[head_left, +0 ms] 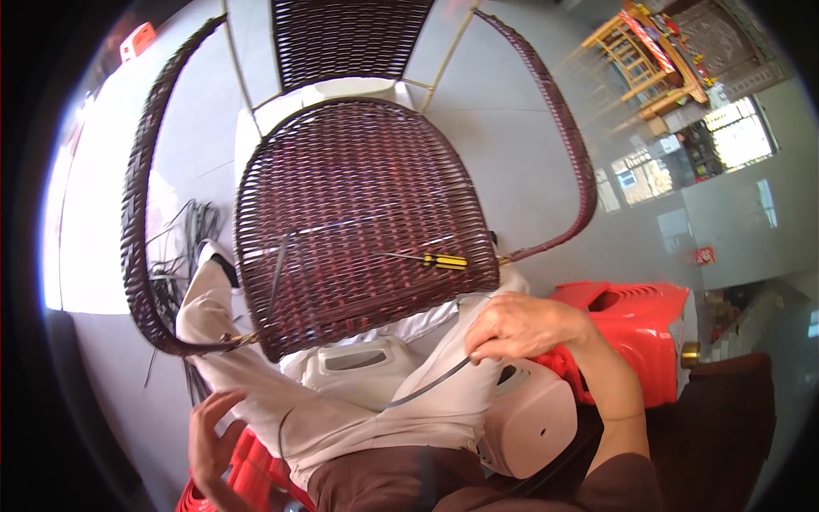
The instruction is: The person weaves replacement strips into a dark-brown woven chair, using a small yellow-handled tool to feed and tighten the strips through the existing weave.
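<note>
**Dark strip (425, 389) pinched by the right hand (522, 328), just below the woven chair (358, 162)**

The brown chair is the biggest thing here, filling the upper middle of the frame; its seat's front edge slants up toward the right across the centre. The red plastic stool (636, 311) sits at the right, and the pale stool (542, 405) stands lower, right of centre. A loose bundle of dark strips (201, 224) spreads at the left, beside the chair.

From the right hand, the seat lies up and to the left, its near right corner just beside the knuckles; whether they touch, I cannot tell. The left hand (215, 431), at the lower left, is farther from that corner, its fingers parted and nothing seen in them.

The right thumb and fingers are closed on the strip, with no gap showing. Its long axis runs from there down and left over the pale trousers (341, 420), slanting like the seat's edge but more steeply. Smallest, a yellow-and-black screwdriver (444, 261) lies on the seat, roughly crosswise.
</note>
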`<state>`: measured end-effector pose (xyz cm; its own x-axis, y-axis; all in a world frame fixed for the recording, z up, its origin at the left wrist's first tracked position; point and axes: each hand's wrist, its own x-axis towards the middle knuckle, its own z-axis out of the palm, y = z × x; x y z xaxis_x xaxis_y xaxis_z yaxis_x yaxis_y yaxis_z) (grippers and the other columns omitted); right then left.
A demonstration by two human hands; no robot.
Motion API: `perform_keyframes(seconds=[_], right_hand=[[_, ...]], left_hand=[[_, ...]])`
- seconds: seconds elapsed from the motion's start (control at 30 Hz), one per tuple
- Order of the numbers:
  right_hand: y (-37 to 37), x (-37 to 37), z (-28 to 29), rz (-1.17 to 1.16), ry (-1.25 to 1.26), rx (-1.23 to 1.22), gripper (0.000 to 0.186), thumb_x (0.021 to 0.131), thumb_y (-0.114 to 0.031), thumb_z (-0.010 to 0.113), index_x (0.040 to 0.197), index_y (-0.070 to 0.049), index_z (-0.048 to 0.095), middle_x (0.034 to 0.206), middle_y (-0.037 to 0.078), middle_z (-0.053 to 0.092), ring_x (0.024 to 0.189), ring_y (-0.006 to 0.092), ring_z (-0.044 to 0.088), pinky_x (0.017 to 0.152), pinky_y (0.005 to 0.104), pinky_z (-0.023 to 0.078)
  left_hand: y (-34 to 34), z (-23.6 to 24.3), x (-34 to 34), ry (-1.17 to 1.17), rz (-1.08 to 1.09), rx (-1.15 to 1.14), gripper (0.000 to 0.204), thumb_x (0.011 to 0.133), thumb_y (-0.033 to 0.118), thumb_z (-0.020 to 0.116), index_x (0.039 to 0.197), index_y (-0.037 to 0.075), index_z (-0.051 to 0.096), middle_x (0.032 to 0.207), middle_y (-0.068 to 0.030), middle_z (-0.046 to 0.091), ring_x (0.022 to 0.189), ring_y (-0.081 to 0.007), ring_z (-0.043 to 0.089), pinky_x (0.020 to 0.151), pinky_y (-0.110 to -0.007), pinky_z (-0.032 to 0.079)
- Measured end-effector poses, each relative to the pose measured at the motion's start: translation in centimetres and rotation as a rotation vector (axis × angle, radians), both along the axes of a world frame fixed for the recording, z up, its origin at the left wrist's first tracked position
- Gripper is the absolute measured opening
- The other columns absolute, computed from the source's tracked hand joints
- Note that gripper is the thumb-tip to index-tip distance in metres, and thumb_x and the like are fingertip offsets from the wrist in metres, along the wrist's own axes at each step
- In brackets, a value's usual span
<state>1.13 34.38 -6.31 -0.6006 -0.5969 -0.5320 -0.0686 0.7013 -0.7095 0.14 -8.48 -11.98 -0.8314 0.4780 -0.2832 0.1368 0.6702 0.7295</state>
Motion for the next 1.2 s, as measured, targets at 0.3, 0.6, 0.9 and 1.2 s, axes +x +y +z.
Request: perform_keyframes(seconds=[0.3, 0.6, 0.9, 1.2], right_hand=[[-8.2, -1.9, -2.2, -0.012, 0.302, -0.054, 0.018, 0.076, -0.018, 0.055, 0.074, -0.003, 0.065, 0.068, 0.015, 0.062, 0.065, 0.0321, 0.061, 0.062, 0.0390, 0.049], [-0.9, -2.3, -4.9, -0.222, -0.399, -0.238, 0.018, 0.078, -0.014, 0.055, 0.073, 0.000, 0.064, 0.059, 0.003, 0.058, 0.054, 0.0091, 0.052, 0.054, 0.0252, 0.043], [1.4, -2.1, -6.9, -0.192, -0.419, -0.189, 0.017, 0.080, -0.014, 0.056, 0.079, 0.000, 0.066, 0.065, 0.002, 0.059, 0.060, 0.0076, 0.052, 0.057, 0.0242, 0.043], [4.4, -1.8, -7.6, -0.243, -0.387, -0.146, 0.019, 0.079, -0.017, 0.057, 0.080, 0.000, 0.067, 0.065, 0.002, 0.060, 0.060, 0.0074, 0.054, 0.057, 0.0239, 0.043]], left_hand=[[14.1, 0.1, -0.1, -0.420, -0.142, 0.284, 0.017, 0.085, 0.016, 0.059, 0.090, 0.000, 0.065, 0.062, -0.0117, 0.061, 0.057, -0.0183, 0.061, 0.055, -0.030, 0.047], [1.5, -1.9, -0.7, -0.726, -0.214, 0.267, 0.025, 0.087, 0.018, 0.059, 0.074, -0.003, 0.066, 0.053, -0.0062, 0.059, 0.049, -0.0110, 0.058, 0.047, -0.024, 0.045], [-8.8, -4.0, 2.6, -0.714, -0.113, 0.349, 0.025, 0.084, 0.017, 0.061, 0.075, -0.005, 0.068, 0.058, -0.0127, 0.063, 0.050, -0.0156, 0.061, 0.051, -0.025, 0.048], [-14.2, -3.9, 4.5, -0.890, 0.218, 0.297, 0.022, 0.073, 0.018, 0.070, 0.080, -0.003, 0.068, 0.070, -0.0145, 0.066, 0.062, -0.0211, 0.064, 0.059, -0.029, 0.049]])
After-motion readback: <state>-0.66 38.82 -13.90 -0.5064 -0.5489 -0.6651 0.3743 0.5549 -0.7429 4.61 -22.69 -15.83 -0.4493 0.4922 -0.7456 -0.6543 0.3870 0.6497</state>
